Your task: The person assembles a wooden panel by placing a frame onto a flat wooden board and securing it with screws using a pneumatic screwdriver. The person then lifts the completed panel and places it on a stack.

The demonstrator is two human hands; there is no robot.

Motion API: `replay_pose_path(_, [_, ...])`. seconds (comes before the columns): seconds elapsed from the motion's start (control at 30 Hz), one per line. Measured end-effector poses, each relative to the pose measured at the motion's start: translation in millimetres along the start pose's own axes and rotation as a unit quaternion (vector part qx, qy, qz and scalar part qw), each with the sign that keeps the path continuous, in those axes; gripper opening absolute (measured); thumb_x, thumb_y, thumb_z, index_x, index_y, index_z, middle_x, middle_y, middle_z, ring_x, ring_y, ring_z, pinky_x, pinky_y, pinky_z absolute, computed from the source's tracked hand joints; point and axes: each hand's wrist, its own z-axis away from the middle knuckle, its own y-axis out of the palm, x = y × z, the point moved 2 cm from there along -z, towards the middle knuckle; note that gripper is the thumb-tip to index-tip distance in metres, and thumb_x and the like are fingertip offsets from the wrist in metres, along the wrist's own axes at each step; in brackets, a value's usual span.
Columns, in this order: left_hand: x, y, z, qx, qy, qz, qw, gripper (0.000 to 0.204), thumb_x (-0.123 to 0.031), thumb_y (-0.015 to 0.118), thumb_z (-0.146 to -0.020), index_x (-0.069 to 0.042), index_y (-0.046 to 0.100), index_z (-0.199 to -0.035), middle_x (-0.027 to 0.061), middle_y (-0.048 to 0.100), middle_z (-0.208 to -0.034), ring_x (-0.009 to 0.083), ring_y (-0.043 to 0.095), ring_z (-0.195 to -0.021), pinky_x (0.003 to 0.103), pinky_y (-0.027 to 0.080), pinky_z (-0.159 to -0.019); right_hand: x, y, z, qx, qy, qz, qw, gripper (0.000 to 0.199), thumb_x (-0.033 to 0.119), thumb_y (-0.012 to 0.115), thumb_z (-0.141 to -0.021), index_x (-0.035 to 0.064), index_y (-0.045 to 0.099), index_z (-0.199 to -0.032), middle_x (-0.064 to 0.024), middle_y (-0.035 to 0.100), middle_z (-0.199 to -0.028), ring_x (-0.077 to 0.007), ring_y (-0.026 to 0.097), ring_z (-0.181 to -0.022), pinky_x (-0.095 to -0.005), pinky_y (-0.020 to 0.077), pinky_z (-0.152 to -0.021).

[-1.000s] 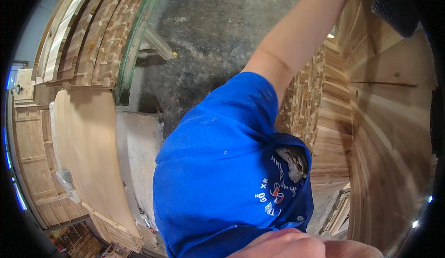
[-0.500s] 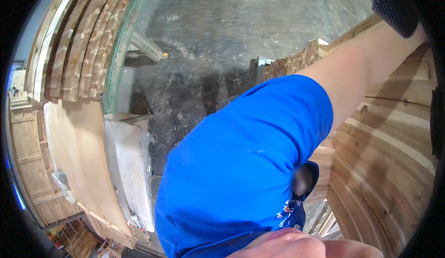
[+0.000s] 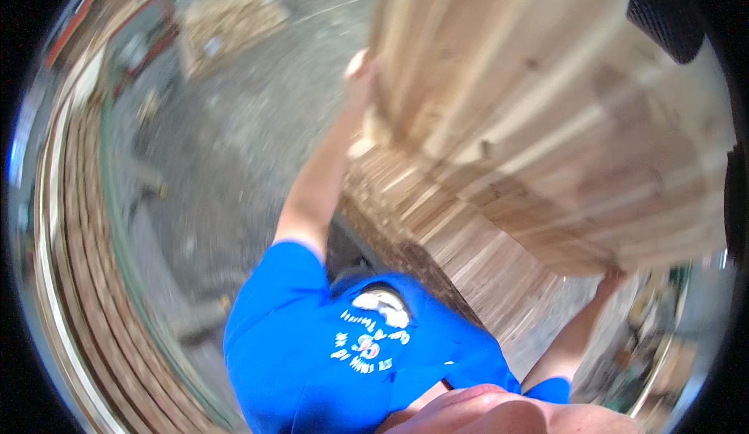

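A wide wooden panel with light and dark grain fills the upper right and stands tilted over a stack of similar boards. My left hand grips the panel's left edge, its fingers blurred and partly behind the wood. At the panel's lower edge, my right hand holds on near the corner, small and with most fingers hidden behind the board. Both arms are stretched out from blue sleeves, wide apart.
Long boards lie stacked along the left beside a green frame edge. A low pile of light wood sits on the grey floor at the far left. Blurred clutter stands at the lower right.
The view has swung round, bringing the far floor pile into sight. The panel now tilts up across the upper right, with both hands visible at its edges; earlier only one arm showed, its hand hidden.
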Motion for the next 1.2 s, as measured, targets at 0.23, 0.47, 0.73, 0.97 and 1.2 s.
replay_pose_path(0.23, [-1.6, 64.7, -20.0, 0.003, -0.005, -0.061, 0.998, 0.032, -0.025, 0.041, -0.088, 0.001, 0.059, -0.090, 0.0140, 0.060, -0.087, 0.0241, 0.057, -0.079, 0.038, 0.049, -0.068, 30.8, -48.9, 39.9, -0.064, -0.070, -0.149, 0.984, 0.051, 0.034, 0.048, -0.090, 0.0024, 0.039, -0.129, -0.0118, 0.046, -0.127, -0.0218, 0.044, -0.115, -0.0353, 0.0373, -0.094])
replay_pose_path(0.47, [-45.8, 139.5, 20.9, 0.074, -0.146, -0.045, 0.985, 0.057, -0.044, 0.047, -0.088, 0.003, 0.047, -0.122, 0.0172, 0.047, -0.122, 0.0312, 0.051, -0.103, 0.044, 0.046, -0.088, 77.3, -115.1, 183.8, -0.338, -0.015, -0.077, 0.938, 0.036, 0.040, 0.055, -0.087, 0.0047, 0.060, -0.083, 0.0050, 0.051, -0.063, -0.0048, 0.042, -0.052, -0.0229, 0.0320, -0.047])
replay_pose_path(0.73, [-105.9, 367.3, 133.7, 0.315, -0.158, -0.081, 0.932, 0.078, -0.062, 0.038, -0.084, 0.001, 0.037, -0.130, 0.0206, 0.041, -0.129, 0.0346, 0.047, -0.113, 0.046, 0.045, -0.093, 260.4, -249.7, 445.1, -0.599, -0.077, 0.176, 0.777, 0.050, 0.047, 0.053, -0.086, -0.0022, 0.061, -0.091, -0.0020, 0.059, -0.078, -0.0079, 0.051, -0.073, -0.0261, 0.0420, -0.066])
replay_pose_path(0.97, [-138.6, 496.4, 293.8, 0.557, -0.165, -0.159, 0.798, 0.075, -0.061, 0.040, -0.083, -0.004, 0.039, -0.132, 0.0200, 0.038, -0.133, 0.0358, 0.040, -0.120, 0.047, 0.036, -0.100, 361.9, -268.2, 667.3, -0.718, 0.001, 0.270, 0.642, 0.052, 0.047, 0.055, -0.085, -0.0032, 0.060, -0.098, -0.0037, 0.060, -0.087, -0.0100, 0.051, -0.079, -0.0246, 0.0416, -0.071])
replay_pose_path(1.2, [-127.4, 595.4, 556.3, 0.794, -0.023, -0.158, 0.587, 0.056, -0.045, 0.048, -0.085, -0.003, 0.049, -0.123, 0.0175, 0.052, -0.119, 0.0309, 0.051, -0.106, 0.038, 0.042, -0.089, 318.5, -232.4, 855.2, -0.835, 0.187, 0.299, 0.423, 0.056, 0.053, 0.059, -0.078, -0.0025, 0.057, -0.070, -0.0052, 0.054, -0.064, -0.0137, 0.048, -0.060, -0.0323, 0.0400, -0.055])
